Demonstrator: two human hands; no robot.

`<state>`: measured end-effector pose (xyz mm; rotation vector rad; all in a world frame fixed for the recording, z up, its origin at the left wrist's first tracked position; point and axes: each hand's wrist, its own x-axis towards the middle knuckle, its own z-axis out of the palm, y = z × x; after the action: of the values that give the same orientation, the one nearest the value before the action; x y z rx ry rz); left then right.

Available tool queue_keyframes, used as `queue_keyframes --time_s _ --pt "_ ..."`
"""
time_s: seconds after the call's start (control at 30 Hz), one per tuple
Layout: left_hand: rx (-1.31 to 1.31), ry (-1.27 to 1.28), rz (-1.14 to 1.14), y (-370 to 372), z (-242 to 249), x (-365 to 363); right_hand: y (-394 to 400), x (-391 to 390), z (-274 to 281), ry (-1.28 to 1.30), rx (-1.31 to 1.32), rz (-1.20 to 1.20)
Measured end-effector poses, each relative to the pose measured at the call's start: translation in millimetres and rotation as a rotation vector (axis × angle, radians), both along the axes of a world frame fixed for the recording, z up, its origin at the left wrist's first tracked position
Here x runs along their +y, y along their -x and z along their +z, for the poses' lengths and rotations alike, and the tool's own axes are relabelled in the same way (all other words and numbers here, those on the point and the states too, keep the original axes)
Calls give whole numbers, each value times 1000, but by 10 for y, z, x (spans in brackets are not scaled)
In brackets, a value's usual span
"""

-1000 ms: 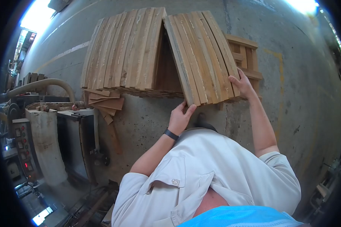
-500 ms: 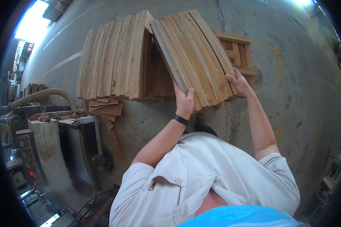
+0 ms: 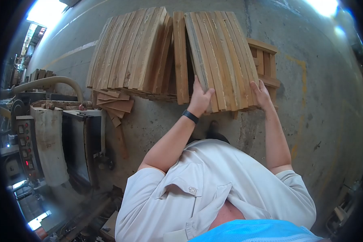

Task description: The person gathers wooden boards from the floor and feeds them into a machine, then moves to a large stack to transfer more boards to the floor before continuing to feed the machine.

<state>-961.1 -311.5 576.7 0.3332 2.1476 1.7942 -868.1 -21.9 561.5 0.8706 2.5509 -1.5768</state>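
Observation:
Between my two hands is a row of wooden boards (image 3: 222,60) pressed side by side, with rough pale lines like dried glue along their seams. My left hand (image 3: 201,97) grips the near left corner, its thumb on the end and its fingers down the outer side. On the right edge, my right hand (image 3: 262,94) presses in near the front corner. The undersides of the boards and some fingertips are hidden. Left of this row stands a single narrow board (image 3: 180,58), apart from it by a thin gap. Beyond that is a larger stack of similar boards (image 3: 127,50).
A slatted wooden pallet or frame (image 3: 272,82) shows behind the boards on the right. Thin wood offcuts (image 3: 119,104) lie below the left stack. At left stands a machine (image 3: 50,141) with a control panel (image 3: 26,145) and a curved hose (image 3: 62,79).
The row in my hands has turned from a leftward slant to straighter and shifted right, both hands moving with it. The single narrow board now shows in the gap. The view has shifted slightly.

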Motion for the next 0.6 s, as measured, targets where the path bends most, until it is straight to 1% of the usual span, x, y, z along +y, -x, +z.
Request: queue_keyframes --time_s 0.03,0.07,0.1,0.13,0.17,0.23,0.27,0.33,0.37,0.43,0.47,0.5,0.53,0.57,0.6 --pt "32 67 38 25 15 -80 1 -114 48 -1 -1 3" --pt "68 129 74 76 32 -141 36 -239 83 -16 56 -12" --pt "68 125 70 118 38 -209 53 -375 143 -30 110 -31" --pt "42 189 84 157 40 -280 59 -495 274 -27 126 -27" --pt "19 251 97 204 46 -320 69 -547 268 -32 127 -33" --pt "-3 248 93 276 98 -357 62 -596 237 171 221 -93" --pt "-31 254 93 289 114 -367 45 -582 229 170 219 -105" --pt "-76 324 115 275 186 -295 39 -539 230 55 174 -31" --pt "-81 334 99 281 165 -248 27 -510 227 62 166 -48" --pt "-132 313 153 290 90 -163 -11 -427 202 180 150 -68" --pt "-130 257 94 292 57 -144 -55 -375 117 249 179 -84" --pt "-138 261 79 221 179 -48 -114 -253 -2 251 171 -100" --pt "-22 392 46 118 417 92 -175 -117 -141 357 170 -89" --pt "97 520 14 39 535 167 -252 -53 -226 464 169 -77" --pt "86 521 7 54 492 203 -269 -91 -50 465 179 -93"
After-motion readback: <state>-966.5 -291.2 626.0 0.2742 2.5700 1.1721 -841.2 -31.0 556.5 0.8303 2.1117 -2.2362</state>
